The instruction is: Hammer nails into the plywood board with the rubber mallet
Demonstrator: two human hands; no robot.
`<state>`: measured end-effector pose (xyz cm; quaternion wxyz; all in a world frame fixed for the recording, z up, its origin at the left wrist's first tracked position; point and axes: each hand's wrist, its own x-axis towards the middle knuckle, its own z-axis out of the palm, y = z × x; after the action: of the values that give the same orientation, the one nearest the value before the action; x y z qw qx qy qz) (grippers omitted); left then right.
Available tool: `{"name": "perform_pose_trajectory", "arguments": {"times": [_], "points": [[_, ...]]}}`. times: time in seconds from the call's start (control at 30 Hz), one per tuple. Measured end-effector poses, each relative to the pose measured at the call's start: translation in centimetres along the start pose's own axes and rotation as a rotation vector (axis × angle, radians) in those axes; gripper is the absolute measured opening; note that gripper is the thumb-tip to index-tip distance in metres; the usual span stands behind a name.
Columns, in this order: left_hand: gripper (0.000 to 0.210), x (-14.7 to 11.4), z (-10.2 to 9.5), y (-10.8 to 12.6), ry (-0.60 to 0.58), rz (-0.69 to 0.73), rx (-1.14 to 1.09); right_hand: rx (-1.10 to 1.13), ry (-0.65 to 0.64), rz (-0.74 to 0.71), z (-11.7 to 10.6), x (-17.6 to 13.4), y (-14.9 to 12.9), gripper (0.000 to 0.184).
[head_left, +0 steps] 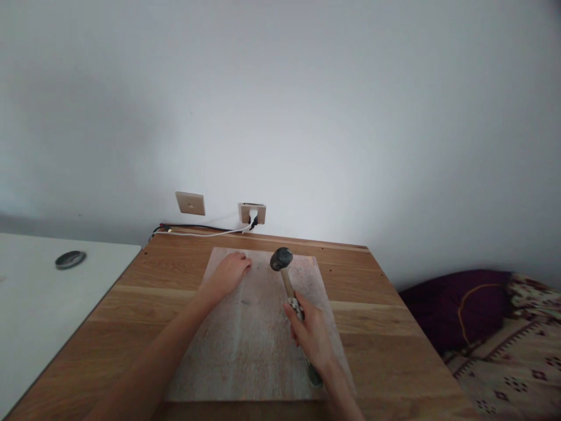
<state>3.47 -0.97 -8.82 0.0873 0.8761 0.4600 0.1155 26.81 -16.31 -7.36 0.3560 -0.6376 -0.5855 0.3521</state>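
My right hand (310,330) is wrapped round the handle of a rubber mallet (287,282). The mallet's black head points away from me, over the far part of a worn, whitish board (254,345). Its wooden handle has a patterned grip, and the dark butt end shows below my hand. On the board's far left part rests my left hand (231,272), with the fingers curled together. Whatever those fingers may hold is hidden from this angle. The mallet head is to the right of my left hand, apart from it.
The board lies on a wooden tabletop (377,362) against a white wall. White and black cables (205,235) run along the back edge to a wall socket (259,214). A white surface (39,316) with a round dark object (71,259) is at left; patterned fabric (517,374) is at right.
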Motion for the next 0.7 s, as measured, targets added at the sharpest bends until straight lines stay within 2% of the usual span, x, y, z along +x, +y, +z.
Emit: {"name": "perform_pose_trajectory", "arguments": {"times": [0.33,0.57,0.7], "points": [[0.024,0.7,-0.2,0.5,-0.003,0.079,0.098,-0.065,-0.010,-0.050,0.4,-0.2,-0.6,0.042],[0.021,1.4,1.4,-0.6,0.101,-0.018,-0.339,-0.065,0.003,-0.105,0.9,0.1,-1.4,0.039],[0.024,0.7,2.2,-1.0,0.173,-0.014,-0.440,-0.083,-0.006,-0.107,1.2,0.4,-1.4,0.036]]}}
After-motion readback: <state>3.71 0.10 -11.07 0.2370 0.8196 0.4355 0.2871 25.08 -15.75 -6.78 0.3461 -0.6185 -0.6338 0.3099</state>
